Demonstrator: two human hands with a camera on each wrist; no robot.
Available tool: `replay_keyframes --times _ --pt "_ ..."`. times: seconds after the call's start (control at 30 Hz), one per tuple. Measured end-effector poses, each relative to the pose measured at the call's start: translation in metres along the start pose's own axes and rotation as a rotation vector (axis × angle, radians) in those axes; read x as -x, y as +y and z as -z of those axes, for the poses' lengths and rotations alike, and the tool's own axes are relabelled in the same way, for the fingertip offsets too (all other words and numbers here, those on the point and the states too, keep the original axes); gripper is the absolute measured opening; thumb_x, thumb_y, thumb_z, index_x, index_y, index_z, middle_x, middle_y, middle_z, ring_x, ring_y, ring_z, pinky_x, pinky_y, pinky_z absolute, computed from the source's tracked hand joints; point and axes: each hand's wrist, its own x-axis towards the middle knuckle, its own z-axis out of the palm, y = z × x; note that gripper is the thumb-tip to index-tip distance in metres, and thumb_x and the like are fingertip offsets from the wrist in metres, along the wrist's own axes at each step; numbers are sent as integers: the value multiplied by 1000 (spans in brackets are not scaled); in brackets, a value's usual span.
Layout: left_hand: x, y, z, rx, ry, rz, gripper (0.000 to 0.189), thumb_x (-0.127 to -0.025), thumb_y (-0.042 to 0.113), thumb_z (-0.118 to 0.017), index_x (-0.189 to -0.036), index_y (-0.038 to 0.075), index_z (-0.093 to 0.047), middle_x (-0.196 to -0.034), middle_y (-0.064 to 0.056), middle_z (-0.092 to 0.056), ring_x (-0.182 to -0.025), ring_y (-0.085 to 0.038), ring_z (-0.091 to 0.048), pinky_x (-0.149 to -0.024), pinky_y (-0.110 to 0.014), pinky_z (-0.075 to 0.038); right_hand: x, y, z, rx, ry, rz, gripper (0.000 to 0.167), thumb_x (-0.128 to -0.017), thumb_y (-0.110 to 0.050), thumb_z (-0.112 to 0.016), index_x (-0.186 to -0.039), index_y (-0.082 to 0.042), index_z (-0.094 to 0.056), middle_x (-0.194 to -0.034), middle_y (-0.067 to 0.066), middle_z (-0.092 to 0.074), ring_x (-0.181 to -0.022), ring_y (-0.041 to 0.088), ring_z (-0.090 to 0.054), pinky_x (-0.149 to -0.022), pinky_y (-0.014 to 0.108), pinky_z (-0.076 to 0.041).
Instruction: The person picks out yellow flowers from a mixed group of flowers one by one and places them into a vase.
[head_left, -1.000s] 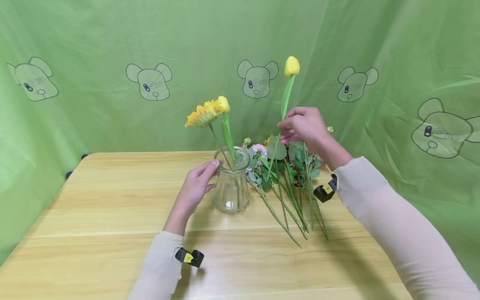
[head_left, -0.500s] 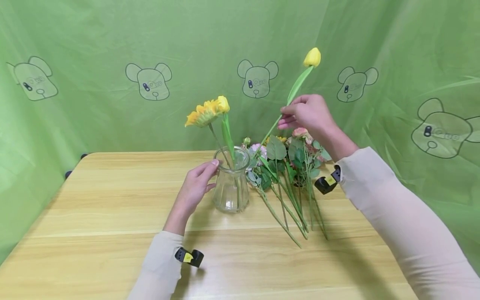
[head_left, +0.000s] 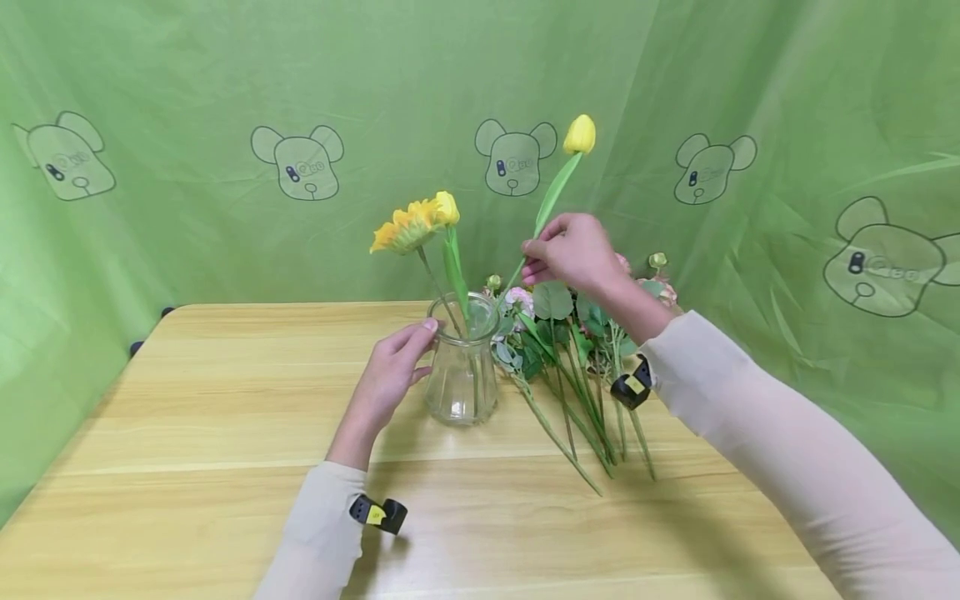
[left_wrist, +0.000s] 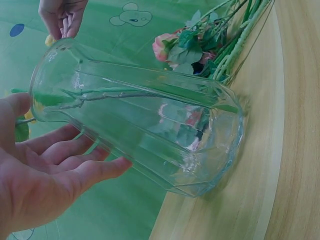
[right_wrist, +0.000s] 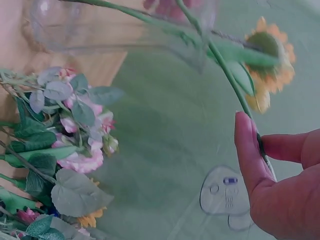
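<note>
A clear glass vase (head_left: pixel 453 387) stands upright on the table. My left hand (head_left: pixel 392 367) holds its left side, with a finger or thumb at the rim and the others along the glass in the left wrist view. Inside the vase are a sunflower (head_left: pixel 407 229) and a yellow tulip (head_left: pixel 447 208), both leaning left. My right hand (head_left: pixel 576 252) pinches the stem of another yellow tulip (head_left: pixel 580 135) between thumb and fingers, right of and above the vase. This stem slants down left to the vase mouth; whether its end is inside, I cannot tell.
Several flowers with pink blooms (head_left: pixel 519 302) and green leaves (head_left: pixel 552 300) lie on the table right of the vase, their stems pointing toward me. A green curtain (head_left: pixel 405 100) hangs behind the wooden table (head_left: pixel 247 375).
The right hand first raised the tulip and tilted its bloom to the right, then brought it down and left toward the vase mouth. The left hand and vase have stayed in place.
</note>
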Motion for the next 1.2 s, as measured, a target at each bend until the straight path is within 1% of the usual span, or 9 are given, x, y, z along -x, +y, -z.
replay_keyframes --times 0.1,0.27,0.33,0.43,0.6,0.7,0.9,0.97,1.2 --pt "0 0 0 8 0 0 60 -103 50 -53 -141 4 -57 -148 -13 -54 -138 -32 -52 -110 -48 -51 3 2 -9 15 -10 0 18 -99 -7 -64 -107 5 -53 -83 16 -72 -64 17 -73 -75 34 -66" --pt "0 0 0 1 7 8 59 -102 51 -54 -140 7 -59 -147 -11 -55 -137 -30 -52 -110 -47 -52 7 5 -22 52 -20 12 20 -99 -8 -65 -108 5 -53 -92 24 -73 -62 17 -72 -70 33 -66" --pt "0 0 0 -3 11 12 58 -102 52 -54 -140 7 -59 -147 -10 -55 -137 -29 -53 -110 -46 -52 8 6 -26 67 -23 19 19 -99 -9 -64 -108 5 -54 -91 24 -73 -60 16 -71 -66 31 -66" --pt "0 1 -1 -6 13 11 58 -102 52 -54 -140 8 -59 -147 -10 -55 -137 -29 -52 -110 -46 -52 9 7 -30 77 -27 25 18 -101 -11 -62 -107 5 -56 -89 23 -73 -59 17 -70 -65 33 -66" --pt "0 0 0 -3 12 4 58 -102 52 -54 -139 8 -60 -146 -10 -55 -136 -29 -53 -110 -45 -52 12 8 -36 118 -46 24 22 -104 -17 -58 -108 5 -58 -96 25 -72 -67 25 -73 -65 37 -67" --pt "0 0 0 -1 14 8 57 -102 51 -54 -139 8 -60 -145 -10 -56 -136 -28 -54 -109 -43 -53 13 9 -39 150 -69 31 24 -104 -18 -57 -109 5 -59 -97 24 -72 -73 29 -73 -65 36 -67" --pt "0 1 1 -3 10 9 57 -102 51 -54 -140 7 -59 -147 -11 -55 -137 -29 -53 -110 -44 -52 15 11 -46 260 -87 71 21 -99 -20 -65 -101 1 -68 -95 21 -75 -66 19 -69 -60 28 -64" --pt "0 0 1 -4 8 8 58 -102 52 -54 -139 8 -59 -147 -10 -55 -136 -29 -53 -110 -45 -52 16 11 -48 289 -85 79 20 -98 -21 -67 -97 -1 -70 -94 19 -76 -65 18 -68 -55 25 -60" --pt "0 1 1 -10 8 9 56 -102 52 -54 -138 9 -61 -143 -8 -58 -135 -27 -55 -109 -44 -53 18 13 -56 397 -70 108 19 -94 -26 -71 -92 -8 -76 -86 10 -77 -56 15 -62 -48 24 -53"
